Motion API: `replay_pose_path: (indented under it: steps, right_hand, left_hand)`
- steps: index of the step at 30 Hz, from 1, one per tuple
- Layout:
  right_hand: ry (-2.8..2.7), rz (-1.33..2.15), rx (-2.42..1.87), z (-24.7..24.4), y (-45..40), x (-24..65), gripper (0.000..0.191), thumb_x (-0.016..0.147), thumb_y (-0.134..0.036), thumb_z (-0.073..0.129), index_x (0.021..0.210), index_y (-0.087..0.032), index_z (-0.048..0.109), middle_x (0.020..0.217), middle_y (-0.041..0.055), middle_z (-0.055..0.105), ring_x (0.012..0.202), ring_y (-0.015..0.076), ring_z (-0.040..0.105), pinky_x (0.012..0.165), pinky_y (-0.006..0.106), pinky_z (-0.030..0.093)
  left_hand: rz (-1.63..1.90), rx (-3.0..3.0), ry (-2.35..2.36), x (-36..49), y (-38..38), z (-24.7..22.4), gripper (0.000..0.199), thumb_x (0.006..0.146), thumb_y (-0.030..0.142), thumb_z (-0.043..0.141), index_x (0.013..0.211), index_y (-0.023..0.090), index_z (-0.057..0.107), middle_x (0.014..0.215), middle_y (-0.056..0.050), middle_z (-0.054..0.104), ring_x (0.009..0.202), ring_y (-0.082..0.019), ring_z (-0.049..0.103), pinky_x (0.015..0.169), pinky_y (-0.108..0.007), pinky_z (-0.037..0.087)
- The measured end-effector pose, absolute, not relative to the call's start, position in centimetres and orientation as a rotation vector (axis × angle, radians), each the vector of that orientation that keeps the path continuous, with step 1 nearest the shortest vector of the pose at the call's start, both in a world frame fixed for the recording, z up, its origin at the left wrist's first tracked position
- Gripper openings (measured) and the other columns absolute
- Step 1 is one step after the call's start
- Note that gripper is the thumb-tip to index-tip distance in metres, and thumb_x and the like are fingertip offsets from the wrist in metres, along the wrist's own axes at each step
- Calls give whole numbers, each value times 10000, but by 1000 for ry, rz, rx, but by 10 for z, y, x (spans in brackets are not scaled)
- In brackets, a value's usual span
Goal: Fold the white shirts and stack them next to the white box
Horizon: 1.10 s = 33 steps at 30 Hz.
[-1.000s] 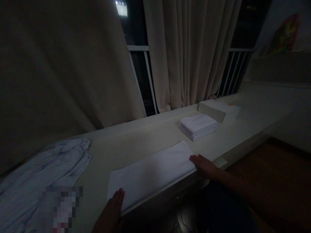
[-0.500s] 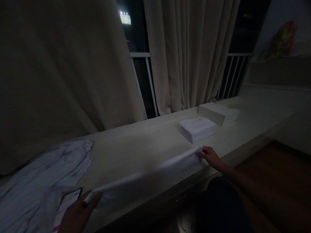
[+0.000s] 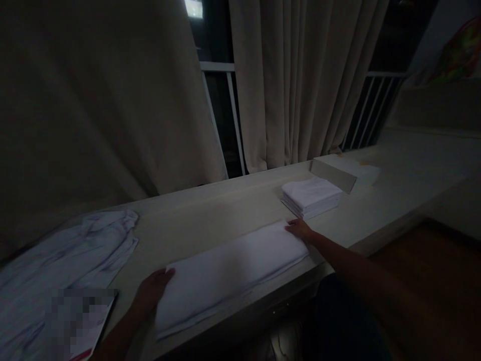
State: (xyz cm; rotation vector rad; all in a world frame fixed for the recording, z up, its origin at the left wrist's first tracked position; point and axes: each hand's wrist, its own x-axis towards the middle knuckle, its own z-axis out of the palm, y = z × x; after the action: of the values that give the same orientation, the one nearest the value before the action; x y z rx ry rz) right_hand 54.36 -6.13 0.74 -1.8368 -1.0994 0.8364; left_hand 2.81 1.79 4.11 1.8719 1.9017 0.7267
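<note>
A white cloth (image 3: 233, 273), folded into a long strip, lies flat along the front edge of the pale counter. My left hand (image 3: 152, 288) pinches its far left corner, thumb on top. At the far right corner, my right hand (image 3: 299, 229) grips the same cloth between thumb and fingers. Just beyond my right hand sits a neat stack of folded white cloths (image 3: 311, 195). On the left, a crumpled light cloth (image 3: 82, 250) is spread over the counter, with a phone (image 3: 90, 326) near my left forearm.
An open white box (image 3: 343, 173) stands behind the stack on the counter (image 3: 210, 220). Beige curtains (image 3: 278, 90) hang along the back, with a railing (image 3: 216, 66) between them. A drawer handle (image 3: 281, 308) shows below the front edge.
The cloth strip, held raised and narrow before, now lies flat and wider on the counter. My left hand has moved up and right, and the view has shifted slightly.
</note>
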Motion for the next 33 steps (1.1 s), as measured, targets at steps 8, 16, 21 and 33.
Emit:
replay_pose_path:
  steps: [8,16,21,33]
  right_hand:
    - [-1184,666,-1960,-4,-99,561,582,768,-297,654,1288,-76,515,1167,183,640,970,281,645,855,407,512]
    - [-1984,51,-1856,-3,-127,426,518,982,-382,298,1417,-125,411,1472,138,399,1381,295,305,1144,503,180]
    - [-2107,210,-1772,1,-80,315,534,993,-430,266,1465,-188,332,1537,91,287,1431,306,168,1133,555,118]
    - [-1866,122,-2154,-30,-69,430,842,910,-698,179,1494,-95,245,1557,160,185,1445,312,87,1145,527,52]
  left_hand:
    - [678,1539,1613,-24,-2,-6,927,648,514,678,1416,147,312,1285,-205,586,994,-289,665,796,-443,564]
    - [646,2612,1524,52,-34,-3,547,887,489,400,1363,226,456,1502,-75,385,1405,-258,300,1132,-469,291]
    - [355,2758,1569,142,-27,2,532,942,404,265,1448,263,346,1558,-92,273,1434,-337,196,1099,-560,245]
    - [376,2623,1929,123,-33,-39,767,878,620,248,1460,125,309,1523,-203,301,1416,-379,226,1121,-548,165]
